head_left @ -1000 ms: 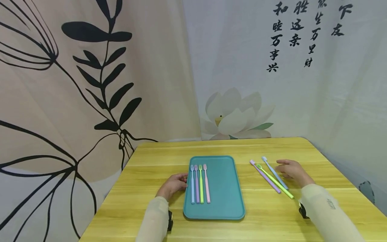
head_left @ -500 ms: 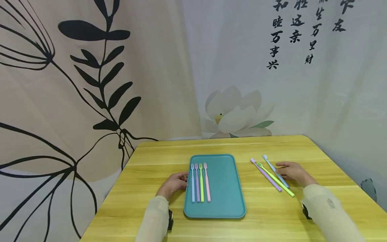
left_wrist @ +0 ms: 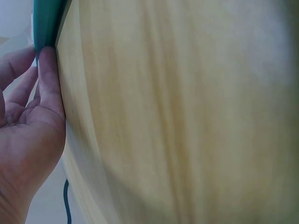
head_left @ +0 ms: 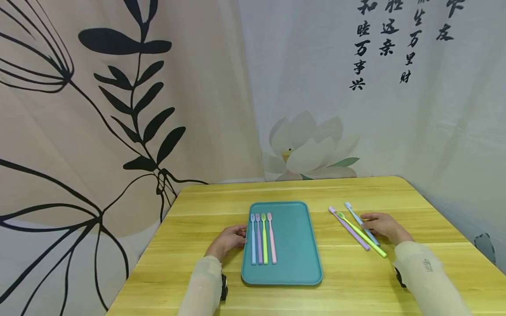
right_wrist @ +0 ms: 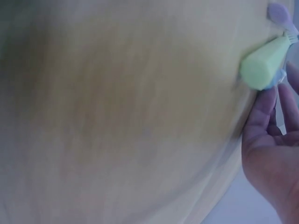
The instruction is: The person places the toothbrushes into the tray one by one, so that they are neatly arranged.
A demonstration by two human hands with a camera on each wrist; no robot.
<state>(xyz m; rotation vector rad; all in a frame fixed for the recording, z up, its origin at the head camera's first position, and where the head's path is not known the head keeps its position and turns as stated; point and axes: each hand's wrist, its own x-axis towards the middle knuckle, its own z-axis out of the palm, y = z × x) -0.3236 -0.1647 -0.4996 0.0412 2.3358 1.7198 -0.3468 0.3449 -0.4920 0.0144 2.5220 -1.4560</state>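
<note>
A teal tray (head_left: 292,245) lies on the table, and my left hand (head_left: 228,241) grips its left rim. The left wrist view shows thumb and fingers on either side of the tray edge (left_wrist: 46,21). Inside the tray's left half stand side by side a blue toothbrush (head_left: 253,245), a purple one, a green one and a pink toothbrush (head_left: 272,245). Right of the tray, my right hand (head_left: 387,227) pinches the handle of another blue toothbrush (head_left: 355,216), still among a loose group. Beside it lie a green toothbrush (head_left: 361,235) and a purple toothbrush (head_left: 349,230).
The wooden table (head_left: 213,202) reaches back to a printed cloth backdrop (head_left: 213,87) with plants, a lotus and black characters. Bands with dark devices sit on both wrists. A dark cord (left_wrist: 67,200) hangs past the table edge in the left wrist view.
My right hand has moved slightly left and its fingertips have come onto the blue toothbrush. The left hand stays at the tray rim; the whole head view has shifted a little.
</note>
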